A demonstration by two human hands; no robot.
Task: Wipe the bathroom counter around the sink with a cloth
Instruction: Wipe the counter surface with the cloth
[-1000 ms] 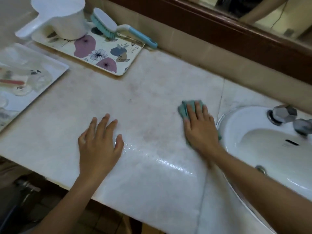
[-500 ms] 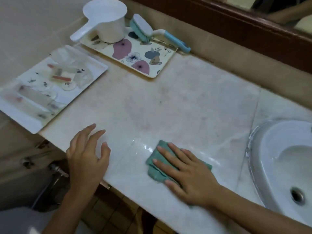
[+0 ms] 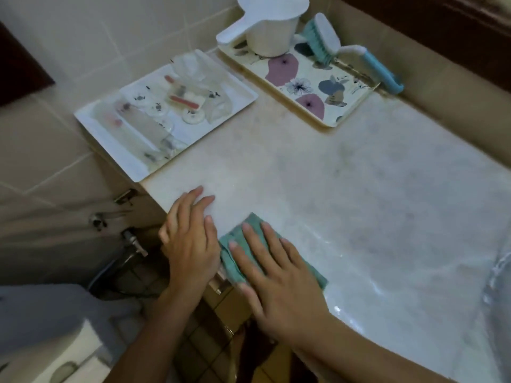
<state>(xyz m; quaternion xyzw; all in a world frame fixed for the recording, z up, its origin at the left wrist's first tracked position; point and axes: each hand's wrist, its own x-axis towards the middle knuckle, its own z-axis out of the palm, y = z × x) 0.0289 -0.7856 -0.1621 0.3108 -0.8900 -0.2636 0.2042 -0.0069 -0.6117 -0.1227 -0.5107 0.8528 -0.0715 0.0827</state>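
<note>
A folded teal cloth (image 3: 232, 257) lies flat at the front left edge of the pale marble counter (image 3: 345, 189). My right hand (image 3: 279, 275) presses down on the cloth with fingers spread. My left hand (image 3: 190, 239) rests palm-down on the counter's front left corner, right beside the cloth, holding nothing. A wet sheen runs across the counter to the right of the cloth. The white sink (image 3: 500, 275) shows only as a blurred rim at the right edge.
A floral tray (image 3: 329, 89) at the back carries a white scoop jug (image 3: 269, 26) and a teal scrub brush (image 3: 329, 40). A white tray (image 3: 132, 158) with clear-wrapped toiletries sits at the left end. Pipes and a valve (image 3: 134, 241) hang below the counter's edge.
My right hand has dragged the cloth from beside the sink to the front left edge, next to my left hand. The view has swung left, and the sink is nearly out of frame.
</note>
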